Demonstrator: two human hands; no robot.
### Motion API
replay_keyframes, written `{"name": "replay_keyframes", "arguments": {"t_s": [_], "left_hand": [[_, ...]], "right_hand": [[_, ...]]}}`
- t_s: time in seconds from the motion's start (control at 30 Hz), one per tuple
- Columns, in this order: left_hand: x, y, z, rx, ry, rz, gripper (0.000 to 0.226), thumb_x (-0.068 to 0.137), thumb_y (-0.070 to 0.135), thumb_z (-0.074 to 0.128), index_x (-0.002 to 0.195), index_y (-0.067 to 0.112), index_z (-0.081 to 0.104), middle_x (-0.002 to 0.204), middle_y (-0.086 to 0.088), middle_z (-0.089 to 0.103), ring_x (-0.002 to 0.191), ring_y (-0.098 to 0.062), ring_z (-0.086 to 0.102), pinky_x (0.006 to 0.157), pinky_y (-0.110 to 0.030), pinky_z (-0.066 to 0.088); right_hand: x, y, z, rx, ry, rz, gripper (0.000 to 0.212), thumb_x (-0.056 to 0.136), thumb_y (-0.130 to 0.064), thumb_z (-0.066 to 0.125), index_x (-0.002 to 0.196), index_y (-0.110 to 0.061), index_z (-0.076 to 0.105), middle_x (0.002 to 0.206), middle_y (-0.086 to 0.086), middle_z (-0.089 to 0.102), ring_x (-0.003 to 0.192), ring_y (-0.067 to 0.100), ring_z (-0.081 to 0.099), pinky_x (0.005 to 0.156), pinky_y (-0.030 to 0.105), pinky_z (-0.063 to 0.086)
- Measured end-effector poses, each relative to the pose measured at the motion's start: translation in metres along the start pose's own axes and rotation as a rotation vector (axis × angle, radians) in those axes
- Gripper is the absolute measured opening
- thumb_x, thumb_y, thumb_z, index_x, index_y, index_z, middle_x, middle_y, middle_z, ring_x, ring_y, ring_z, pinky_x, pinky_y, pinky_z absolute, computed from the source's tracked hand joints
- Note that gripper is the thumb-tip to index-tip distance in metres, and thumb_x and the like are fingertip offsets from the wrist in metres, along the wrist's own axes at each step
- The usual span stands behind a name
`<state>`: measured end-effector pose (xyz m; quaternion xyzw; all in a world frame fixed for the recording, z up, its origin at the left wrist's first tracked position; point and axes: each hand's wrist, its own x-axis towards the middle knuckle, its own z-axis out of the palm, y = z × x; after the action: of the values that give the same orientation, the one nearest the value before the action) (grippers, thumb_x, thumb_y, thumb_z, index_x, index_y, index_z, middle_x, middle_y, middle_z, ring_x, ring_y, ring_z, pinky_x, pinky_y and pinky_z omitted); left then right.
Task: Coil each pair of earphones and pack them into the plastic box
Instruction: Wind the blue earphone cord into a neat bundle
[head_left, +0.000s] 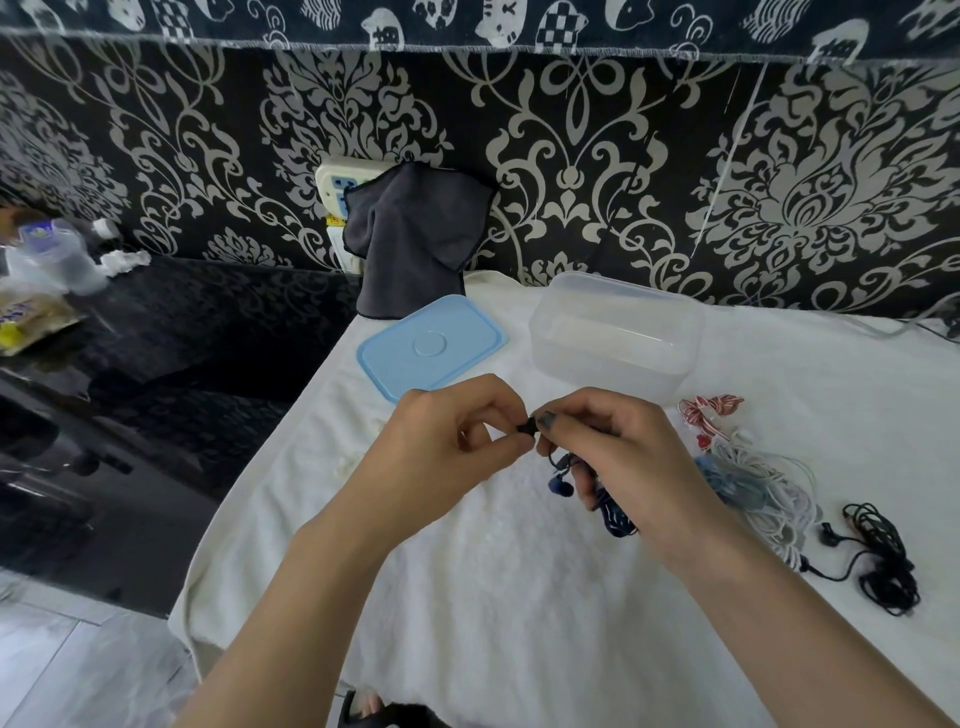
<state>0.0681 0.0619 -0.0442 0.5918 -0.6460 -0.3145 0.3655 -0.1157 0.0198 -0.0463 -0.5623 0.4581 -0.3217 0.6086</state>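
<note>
at the far left, a dark glossy side surface (171, 332) carries a blurred clear plastic bottle (57, 254), a yellow snack packet (26, 317) and a bit of crumpled white tissue (122, 260). a dark grey cloth (415, 234) hangs against the black and silver damask wall (727, 182), draped over a cream wall socket panel (337, 182). below it a white towel-covered table (467, 597) fills the middle. a pale blue rectangular plastic lid (431, 345) lies flat on the towel, and just to its right stands the clear plastic box (615, 327), open at the top, nothing seen inside.

in front of these, the left hand (452, 447) has its fingers curled, thumb and forefinger pinching a small black end of the dark blue earphones (561, 486). the right hand (618, 452) meets it fingertip to fingertip, pinching the same black piece, while its lower fingers curl round the bundled blue cord; one blue earbud dangles beneath.

further right on the towel lie red and white striped earphones (711, 408), then a loose tangle of white and light blue earphones (763, 488), and at the far right, black earphones (883, 556) loosely bunched.
</note>
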Motion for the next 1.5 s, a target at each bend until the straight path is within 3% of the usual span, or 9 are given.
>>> {"name": "replay_keyframes", "arguments": {"t_s": [0.1, 0.2, 0.37, 0.47, 0.67, 0.83, 1.0, 1.2, 1.5], "left_hand": [[0.0, 0.0, -0.001, 0.016, -0.005, 0.004, 0.011, 0.089, 0.014, 0.077, 0.088, 0.022, 0.069, 0.082, 0.013, 0.073, 0.052, -0.013, 0.057, 0.056, -0.031, 0.048], [0.0, 0.003, -0.002, -0.008, -0.008, 0.001, 0.01, 0.088, 0.011, 0.077, 0.09, 0.02, 0.073, 0.077, 0.02, 0.07, 0.057, -0.009, 0.059, 0.059, -0.019, 0.046], [0.001, 0.007, -0.002, -0.132, -0.015, -0.041, 0.013, 0.088, 0.008, 0.077, 0.089, 0.02, 0.074, 0.087, 0.012, 0.073, 0.066, -0.013, 0.064, 0.065, -0.037, 0.054], [0.001, 0.007, -0.003, -0.23, -0.011, -0.075, 0.013, 0.087, 0.006, 0.077, 0.089, 0.018, 0.075, 0.077, 0.01, 0.073, 0.064, -0.012, 0.065, 0.065, -0.031, 0.053], [0.003, 0.006, -0.003, -0.427, -0.001, -0.11, 0.017, 0.084, 0.002, 0.077, 0.084, 0.019, 0.077, 0.076, -0.005, 0.076, 0.072, -0.013, 0.07, 0.071, -0.02, 0.054], [0.004, 0.008, -0.002, -0.531, -0.001, -0.107, 0.012, 0.078, 0.009, 0.079, 0.083, 0.02, 0.079, 0.086, -0.008, 0.079, 0.084, -0.016, 0.074, 0.081, -0.023, 0.057], [0.005, 0.007, -0.001, -0.572, -0.006, -0.088, 0.011, 0.083, 0.0, 0.075, 0.088, 0.009, 0.076, 0.085, -0.008, 0.078, 0.084, -0.017, 0.073, 0.082, -0.024, 0.056], [0.007, 0.006, 0.001, -0.605, -0.029, -0.093, 0.01, 0.084, 0.011, 0.071, 0.091, 0.004, 0.072, 0.083, -0.008, 0.074, 0.079, -0.016, 0.068, 0.078, -0.024, 0.053], [0.01, 0.002, 0.004, -0.645, -0.048, -0.061, 0.015, 0.087, 0.016, 0.071, 0.096, 0.004, 0.071, 0.089, -0.018, 0.074, 0.085, -0.024, 0.068, 0.082, -0.028, 0.053]], "right_hand": [[0.001, -0.001, -0.004, 0.004, -0.016, 0.009, 0.016, 0.097, -0.009, 0.061, 0.088, -0.006, 0.073, 0.077, 0.01, 0.069, 0.042, 0.014, 0.046, 0.05, 0.03, 0.047], [0.003, -0.002, -0.008, -0.009, -0.051, 0.019, 0.016, 0.096, -0.012, 0.061, 0.088, -0.008, 0.074, 0.077, 0.007, 0.07, 0.043, 0.014, 0.047, 0.063, 0.044, 0.052], [0.003, -0.004, -0.012, 0.048, -0.093, 0.034, 0.015, 0.096, -0.012, 0.062, 0.089, -0.005, 0.074, 0.076, 0.007, 0.068, 0.045, 0.016, 0.046, 0.056, 0.036, 0.048], [0.002, -0.005, -0.011, 0.105, -0.093, 0.025, 0.015, 0.096, -0.008, 0.061, 0.09, -0.002, 0.073, 0.077, 0.01, 0.068, 0.045, 0.018, 0.04, 0.047, 0.023, 0.045], [0.002, -0.006, -0.01, 0.135, -0.117, 0.01, 0.016, 0.097, -0.012, 0.061, 0.087, -0.005, 0.073, 0.076, 0.007, 0.068, 0.043, 0.017, 0.039, 0.063, 0.041, 0.053], [-0.002, -0.013, -0.008, 0.22, -0.113, 0.018, 0.016, 0.096, -0.007, 0.06, 0.087, 0.001, 0.07, 0.074, 0.009, 0.065, 0.048, 0.02, 0.034, 0.045, 0.02, 0.045], [-0.002, -0.013, -0.009, 0.202, -0.137, 0.019, 0.018, 0.096, -0.011, 0.06, 0.082, -0.007, 0.071, 0.073, 0.004, 0.065, 0.043, 0.015, 0.037, 0.058, 0.034, 0.049], [-0.005, -0.017, -0.005, 0.276, -0.13, 0.028, 0.017, 0.097, -0.006, 0.057, 0.085, 0.001, 0.068, 0.073, 0.009, 0.063, 0.053, 0.021, 0.031, 0.043, 0.018, 0.044], [-0.004, -0.017, -0.005, 0.254, -0.101, -0.008, 0.021, 0.097, -0.008, 0.059, 0.08, -0.007, 0.071, 0.065, 0.002, 0.062, 0.044, 0.016, 0.037, 0.048, 0.021, 0.046]]}}
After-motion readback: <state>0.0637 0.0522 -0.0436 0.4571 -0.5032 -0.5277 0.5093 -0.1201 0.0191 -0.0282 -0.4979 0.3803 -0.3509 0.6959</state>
